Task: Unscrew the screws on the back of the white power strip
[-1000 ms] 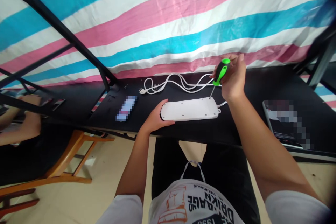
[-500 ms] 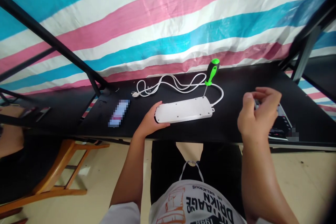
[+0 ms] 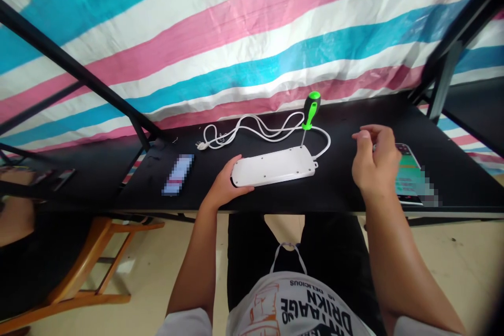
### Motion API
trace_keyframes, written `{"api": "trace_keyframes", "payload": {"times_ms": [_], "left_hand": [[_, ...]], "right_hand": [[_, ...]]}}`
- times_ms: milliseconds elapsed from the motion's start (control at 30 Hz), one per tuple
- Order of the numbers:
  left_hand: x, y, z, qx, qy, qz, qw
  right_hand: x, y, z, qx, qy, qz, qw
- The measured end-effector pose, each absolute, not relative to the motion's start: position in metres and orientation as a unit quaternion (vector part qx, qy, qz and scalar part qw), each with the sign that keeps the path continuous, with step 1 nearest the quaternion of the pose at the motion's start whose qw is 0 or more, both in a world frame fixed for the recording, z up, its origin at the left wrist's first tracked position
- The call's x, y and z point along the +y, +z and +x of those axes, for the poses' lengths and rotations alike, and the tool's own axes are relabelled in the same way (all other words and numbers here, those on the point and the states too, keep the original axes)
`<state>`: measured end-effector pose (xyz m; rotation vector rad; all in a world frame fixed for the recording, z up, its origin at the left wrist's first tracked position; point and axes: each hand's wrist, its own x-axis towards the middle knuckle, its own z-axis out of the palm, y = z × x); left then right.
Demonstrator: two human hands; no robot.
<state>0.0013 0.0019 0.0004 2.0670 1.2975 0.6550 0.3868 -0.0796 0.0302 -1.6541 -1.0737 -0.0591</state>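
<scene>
Clamped fingers of L hand [image 3: 224,185] on phone-side end of pwr strip [image 3: 273,166], R of phone [image 3: 178,175] | held R hand [image 3: 376,163] half-curled, nothing seen gripped, farther R of phone | saw screwdriver [image 3: 311,111] unheld, tip on strip end farthest from phone; cover [image 3: 285,161] on, couldn't tell screw holes [image 3: 264,176] done vs left

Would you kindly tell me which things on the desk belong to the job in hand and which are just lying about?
Apparently in use:
white power strip, held by the left hand
white cord
screwdriver, tip on the strip

Apparently lying about:
pixelated phone
lit-screen device near the right hand
</scene>
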Motion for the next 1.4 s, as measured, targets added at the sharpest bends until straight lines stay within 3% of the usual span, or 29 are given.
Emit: {"api": "trace_keyframes", "payload": {"times_ms": [233,333,500,733,1000,1200,1400], "left_hand": [[0.002,0.001,0.001,0.495,0.241,0.779,0.301],[0.002,0.002,0.001,0.497,0.240,0.779,0.298],[0.001,0.004,0.003,0.503,0.237,0.776,0.298],[0.000,0.007,0.002,0.509,0.233,0.771,0.304],[0.003,0.005,0.001,0.510,0.229,0.775,0.293],[0.002,0.004,0.001,0.503,0.230,0.780,0.291],[0.001,0.005,0.003,0.501,0.234,0.781,0.289]], "right_hand": [[-0.043,0.054,0.366,-0.589,0.043,-0.528,0.610],[-0.018,0.067,0.347,-0.631,0.018,-0.474,0.614],[0.023,0.076,0.324,-0.638,0.011,-0.465,0.613],[0.065,0.058,0.316,-0.624,0.139,-0.369,0.674],[0.048,0.061,0.326,-0.606,0.158,-0.340,0.701],[0.042,0.066,0.329,-0.562,0.270,-0.245,0.742],[0.040,0.067,0.326,-0.533,0.259,-0.294,0.750]]}}
